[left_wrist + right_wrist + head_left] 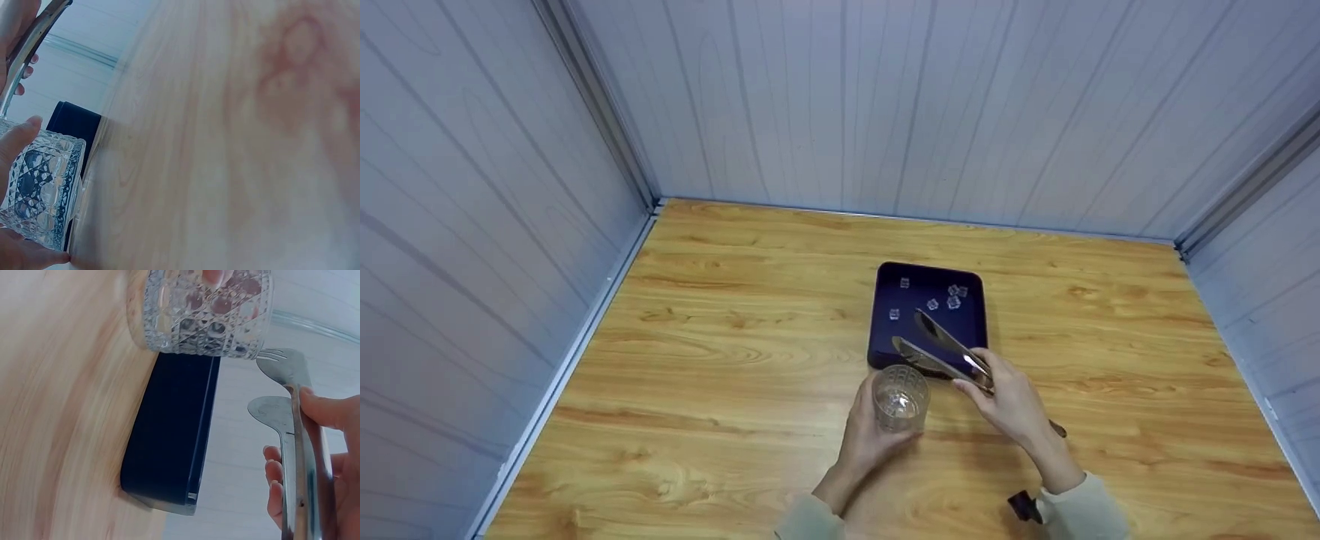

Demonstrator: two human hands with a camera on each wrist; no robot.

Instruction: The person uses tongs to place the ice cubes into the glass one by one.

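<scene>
My left hand (866, 435) grips a clear patterned glass (900, 397) round its side, just in front of the dark blue tray (873, 330). Something clear lies in the bottom of the glass. My right hand (1011, 394) holds metal serving tongs (941, 349), thumb on one arm and fingers on the other. The tong tips stand apart over the near part of the tray, with nothing between them. One tip is a fork shape and the other a spoon shape in the right wrist view. Several clear ice-like cubes (954, 302) lie scattered in the tray, mostly toward its far right.
The wooden table (735, 337) runs back to a pale panel wall (885, 105), with side walls left and right. A small black object (1024, 505) lies by the right sleeve (1084, 510). The tray's tall side (169, 433) rises beneath the tongs.
</scene>
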